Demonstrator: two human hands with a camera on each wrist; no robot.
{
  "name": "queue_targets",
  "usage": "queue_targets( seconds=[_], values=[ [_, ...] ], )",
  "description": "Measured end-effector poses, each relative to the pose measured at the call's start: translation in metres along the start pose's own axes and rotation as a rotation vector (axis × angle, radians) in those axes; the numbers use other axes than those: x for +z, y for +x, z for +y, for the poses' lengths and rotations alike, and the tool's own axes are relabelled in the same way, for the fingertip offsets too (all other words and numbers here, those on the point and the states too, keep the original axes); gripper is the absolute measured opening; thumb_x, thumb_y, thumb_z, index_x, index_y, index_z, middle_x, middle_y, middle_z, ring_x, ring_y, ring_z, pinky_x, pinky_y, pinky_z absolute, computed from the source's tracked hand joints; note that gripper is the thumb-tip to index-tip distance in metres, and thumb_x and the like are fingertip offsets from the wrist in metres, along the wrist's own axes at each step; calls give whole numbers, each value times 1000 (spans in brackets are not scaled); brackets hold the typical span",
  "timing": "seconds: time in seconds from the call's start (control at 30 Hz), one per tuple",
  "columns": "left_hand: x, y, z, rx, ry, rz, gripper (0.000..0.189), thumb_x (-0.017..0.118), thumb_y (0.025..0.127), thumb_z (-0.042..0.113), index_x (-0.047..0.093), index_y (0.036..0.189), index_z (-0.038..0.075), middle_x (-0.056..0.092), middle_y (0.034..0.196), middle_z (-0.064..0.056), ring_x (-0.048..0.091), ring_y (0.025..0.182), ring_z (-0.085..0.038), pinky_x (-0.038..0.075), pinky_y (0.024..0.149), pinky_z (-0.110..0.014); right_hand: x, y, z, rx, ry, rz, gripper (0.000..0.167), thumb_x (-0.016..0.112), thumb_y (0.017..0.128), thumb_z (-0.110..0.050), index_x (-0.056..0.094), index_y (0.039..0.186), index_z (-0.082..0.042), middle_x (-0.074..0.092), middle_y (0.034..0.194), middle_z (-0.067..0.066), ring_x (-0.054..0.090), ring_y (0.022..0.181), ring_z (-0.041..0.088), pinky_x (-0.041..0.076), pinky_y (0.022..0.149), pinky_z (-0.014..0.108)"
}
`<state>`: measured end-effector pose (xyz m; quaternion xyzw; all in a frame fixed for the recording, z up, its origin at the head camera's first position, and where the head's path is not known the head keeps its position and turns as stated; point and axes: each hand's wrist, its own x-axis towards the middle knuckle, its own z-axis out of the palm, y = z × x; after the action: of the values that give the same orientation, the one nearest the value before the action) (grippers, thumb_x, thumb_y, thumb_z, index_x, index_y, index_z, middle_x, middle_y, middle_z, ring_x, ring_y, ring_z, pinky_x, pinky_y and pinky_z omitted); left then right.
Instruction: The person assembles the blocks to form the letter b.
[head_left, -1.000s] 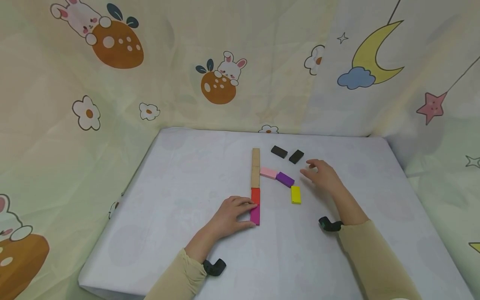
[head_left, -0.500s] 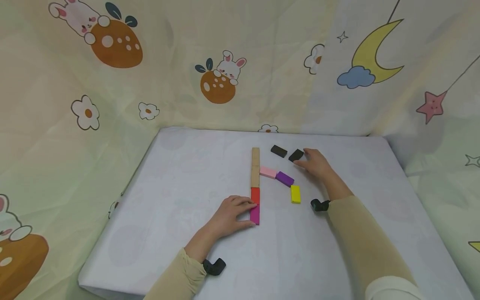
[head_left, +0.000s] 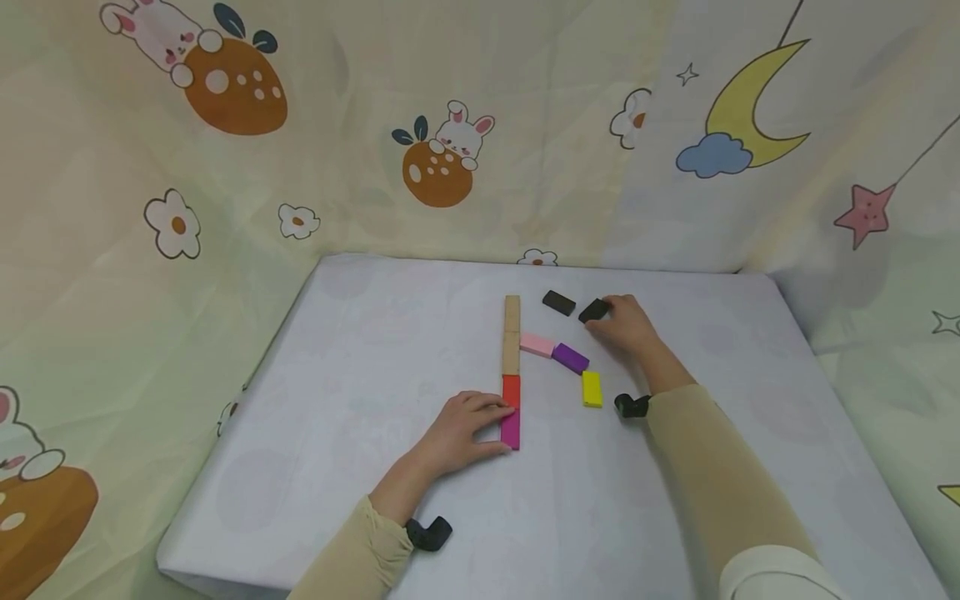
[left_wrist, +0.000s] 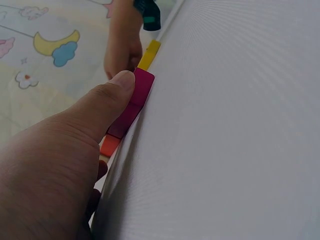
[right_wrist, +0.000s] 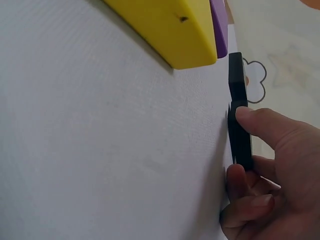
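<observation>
My left hand (head_left: 463,429) pinches the magenta block (head_left: 511,431), its thumb at the near end and a fingertip by the far end. That block lies in a straight row with a red block (head_left: 511,389) and two plain wooden blocks (head_left: 512,353). My right hand (head_left: 632,325) holds a black block (head_left: 594,310) at the back right of the table; in the right wrist view the thumb (right_wrist: 257,120) presses on one end of it and fingers curl at the other. A second black block (head_left: 558,302) lies just left of it.
From the wooden part of the row, a pink block (head_left: 537,345), a purple block (head_left: 571,358) and a yellow block (head_left: 592,389) curve out to the right. A white cloth covers the table (head_left: 337,358). Printed fabric (head_left: 555,150) hangs behind it.
My right hand has moved forward and left onto the right black block and now grips it. The left hand stays in place on the magenta block.
</observation>
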<state>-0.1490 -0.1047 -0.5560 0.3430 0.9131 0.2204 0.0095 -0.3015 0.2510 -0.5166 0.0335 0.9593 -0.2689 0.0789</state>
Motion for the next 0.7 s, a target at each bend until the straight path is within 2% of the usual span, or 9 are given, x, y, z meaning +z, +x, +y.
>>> queue_targets(
  seconds=[0.13,0.47,0.7],
  values=[
    [-1,0,0,11,0,4,59,65,88,59,56,140,34,53,141,13,44,133,-15,34,115,-43,-2,-4,-1,19,10,2,77,66,91,-41,36,149,0,35,149,29,38,136,45,31,115,59],
    [-1,1,0,1,7,-7,59,65,87,59,55,140,35,53,141,13,44,133,-14,35,114,-43,-5,-22,3,-7,52,-2,79,69,89,-44,39,146,0,36,146,30,42,130,44,34,113,59],
    [-2,1,1,12,8,3,59,66,87,59,56,140,34,54,140,12,45,133,-15,35,114,-44,-7,-46,3,1,90,-4,81,70,87,-50,40,146,-3,37,147,26,41,132,43,35,113,59]
  ],
)
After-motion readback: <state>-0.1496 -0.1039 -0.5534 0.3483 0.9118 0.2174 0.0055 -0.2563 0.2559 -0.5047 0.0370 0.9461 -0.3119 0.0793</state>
